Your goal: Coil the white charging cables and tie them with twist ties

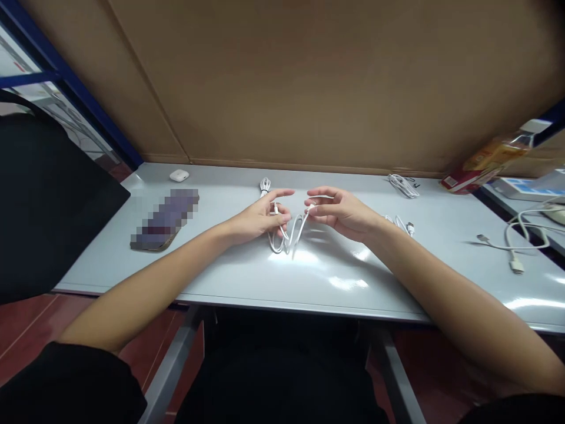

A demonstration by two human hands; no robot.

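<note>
Pinching one end of a white cable [303, 226] between the thumb and fingers of the left hand [258, 219], and gripping what seems the other end, at its plug [311, 208], in the right hand [346, 213]. Holding both ends over the tabletop [247, 280] by their stiffer parts, probably for a surer grip, with slack looping between. Showing a tied bundle [265, 185] just behind the white cable, to its left, likely banded against tangling; cannot tell how far it runs beneath the left hand. Having a phone [165, 221] and a small white case [179, 175] well left of the white cable, presumably for clear working room, and a coiled cable [403, 185] and a bottle [488, 158] well to its right, perhaps set aside likewise.
</note>
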